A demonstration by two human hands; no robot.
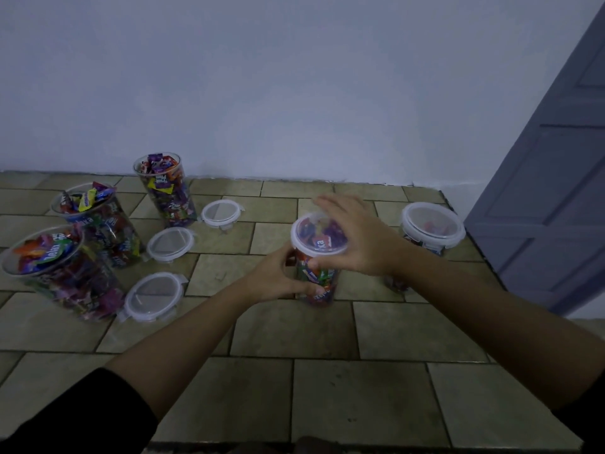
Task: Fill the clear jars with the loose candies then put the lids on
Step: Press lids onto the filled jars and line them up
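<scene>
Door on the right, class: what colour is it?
The door is greyish blue with recessed panels, seen best in the head view.

Only word I can actually read is "Relax", on a green wrapper (52, 250) in the near left jar (70, 286). Print on the other jars' wrappers is too blurry or cut off.
</scene>
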